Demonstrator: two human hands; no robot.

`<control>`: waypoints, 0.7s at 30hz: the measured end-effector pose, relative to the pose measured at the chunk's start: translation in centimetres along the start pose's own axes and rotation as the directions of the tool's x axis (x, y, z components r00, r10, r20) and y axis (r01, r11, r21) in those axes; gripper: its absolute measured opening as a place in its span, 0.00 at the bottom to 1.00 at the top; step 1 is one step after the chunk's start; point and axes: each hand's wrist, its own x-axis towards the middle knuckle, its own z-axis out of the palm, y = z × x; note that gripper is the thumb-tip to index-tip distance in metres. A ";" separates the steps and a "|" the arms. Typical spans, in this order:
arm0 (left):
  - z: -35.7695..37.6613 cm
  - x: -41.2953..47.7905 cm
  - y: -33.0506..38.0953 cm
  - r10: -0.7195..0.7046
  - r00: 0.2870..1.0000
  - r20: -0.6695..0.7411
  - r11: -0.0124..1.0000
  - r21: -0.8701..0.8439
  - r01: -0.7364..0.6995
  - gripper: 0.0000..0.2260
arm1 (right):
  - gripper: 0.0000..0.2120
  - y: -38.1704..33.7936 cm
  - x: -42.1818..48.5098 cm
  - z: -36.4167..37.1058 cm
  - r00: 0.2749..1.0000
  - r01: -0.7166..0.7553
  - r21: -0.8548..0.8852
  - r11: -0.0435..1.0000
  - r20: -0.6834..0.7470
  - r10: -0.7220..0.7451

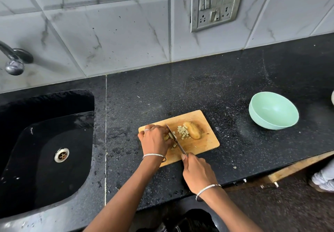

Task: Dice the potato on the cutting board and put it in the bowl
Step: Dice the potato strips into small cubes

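Observation:
A wooden cutting board (204, 147) lies on the black counter. On it my left hand (155, 139) holds down a piece of potato (166, 137), fingers curled over it. My right hand (196, 174) grips the handle of a knife (175, 139), whose blade cuts down right beside my left fingers. A heap of small potato dice (183, 132) lies in the middle of the board. An uncut potato half (193, 130) rests skin up at the board's right. The mint green bowl (273, 110) stands empty, tilted, to the right of the board.
A black sink (45, 147) with a metal drain lies to the left, a tap (12, 58) above it. The tiled wall carries a switch plate (216, 6). The counter's front edge runs just below the board; a drawer front (296, 166) sits under it at right.

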 end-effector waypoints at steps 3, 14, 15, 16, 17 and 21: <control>-0.2 0.2 0.2 -0.006 1.000 0.012 1.000 -0.007 0.007 0.14 | 0.18 -0.1 0.3 0.1 1.000 -0.016 -0.024 1.000 -0.009 0.016; -0.2 0.2 0.2 -0.017 1.000 0.009 1.000 0.014 0.017 0.12 | 0.19 -0.2 1.4 0.5 0.997 -0.067 -0.067 0.995 0.030 0.069; -0.2 0.1 0.2 -0.013 1.000 0.009 1.000 0.018 0.013 0.12 | 0.19 0.3 1.7 0.2 0.993 -0.090 -0.014 0.996 0.073 0.091; -0.2 0.1 0.2 -0.010 1.000 0.010 1.000 0.023 0.010 0.12 | 0.20 0.9 2.0 -0.1 0.988 -0.107 0.029 0.994 0.112 0.104; -0.2 0.1 0.1 -0.006 1.000 0.014 1.000 0.028 0.006 0.12 | 0.21 1.5 2.1 -0.3 0.984 -0.118 0.059 0.991 0.141 0.109; -0.2 0.2 0.0 0.013 1.000 0.029 1.000 0.024 -0.013 0.15 | 0.23 3.1 2.1 -0.9 0.986 -0.123 0.147 0.982 0.130 0.104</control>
